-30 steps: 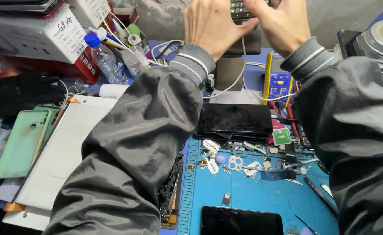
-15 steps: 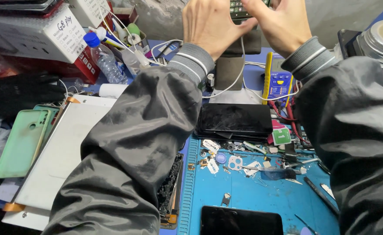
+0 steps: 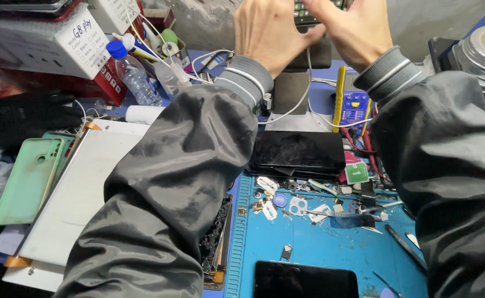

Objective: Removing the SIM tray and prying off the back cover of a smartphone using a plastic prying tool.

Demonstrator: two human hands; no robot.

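Observation:
Both my hands are raised at the top of the view, past the bench. My left hand (image 3: pixel 267 33) and my right hand (image 3: pixel 358 30) close around a small dark device with keys (image 3: pixel 308 14), mostly hidden by my fingers and cut off by the frame's top edge. A white cable (image 3: pixel 300 105) hangs from near it down to the bench. Both forearms wear dark grey sleeves with striped cuffs. Below my hands a black phone (image 3: pixel 300 152) with a cracked screen lies flat.
A blue work mat (image 3: pixel 331 248) carries small parts, tweezers and another black phone (image 3: pixel 306 280). A green phone case (image 3: pixel 24 179) and a white panel (image 3: pixel 82 193) lie left. A plastic bottle (image 3: pixel 132 74), boxes and a yellow-edged meter (image 3: pixel 353 105) stand behind.

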